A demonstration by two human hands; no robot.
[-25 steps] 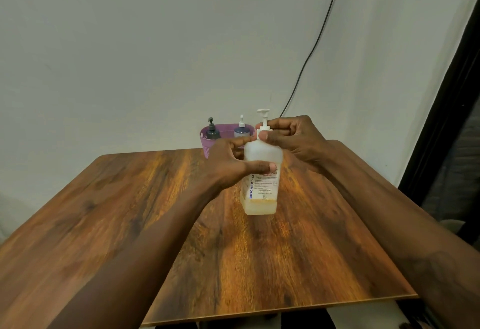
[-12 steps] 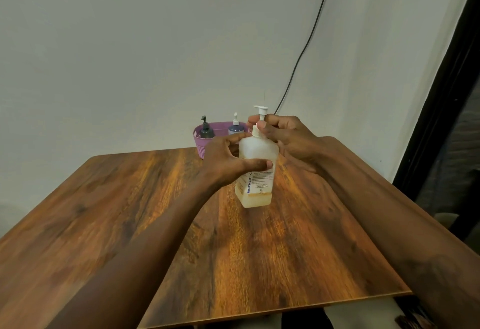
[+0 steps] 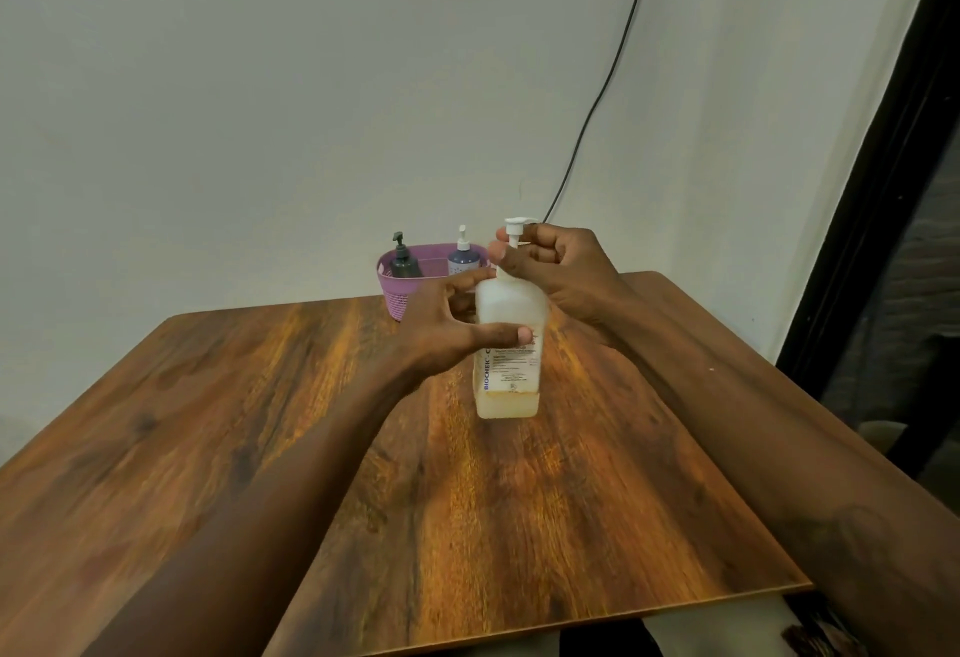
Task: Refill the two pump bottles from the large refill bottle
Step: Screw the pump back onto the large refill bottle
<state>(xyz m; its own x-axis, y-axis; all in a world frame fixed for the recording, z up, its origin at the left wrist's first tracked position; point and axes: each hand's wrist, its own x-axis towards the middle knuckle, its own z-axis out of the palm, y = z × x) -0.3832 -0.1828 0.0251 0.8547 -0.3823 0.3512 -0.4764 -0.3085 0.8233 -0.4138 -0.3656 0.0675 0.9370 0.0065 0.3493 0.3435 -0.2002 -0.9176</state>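
Observation:
The large translucent refill bottle point(image 3: 508, 376) stands upright on the wooden table point(image 3: 322, 448), with a little pale yellow liquid at its bottom and a white pump head on top. My left hand point(image 3: 451, 321) grips its body from the left, thumb across the front. My right hand point(image 3: 550, 261) is curled round the pump collar at its neck. Behind it, a dark pump bottle point(image 3: 402, 257) and a blue pump bottle with a white pump point(image 3: 461, 255) stand in a purple basket point(image 3: 400, 293).
A white wall rises right behind the table's far edge. A black cable point(image 3: 602, 95) hangs down the wall above the basket. A dark door frame point(image 3: 883, 178) runs along the right side.
The view has shifted slightly. My right hand's fingers have moved round the pump collar at the bottle's neck. My left hand holds the bottle in the same place.

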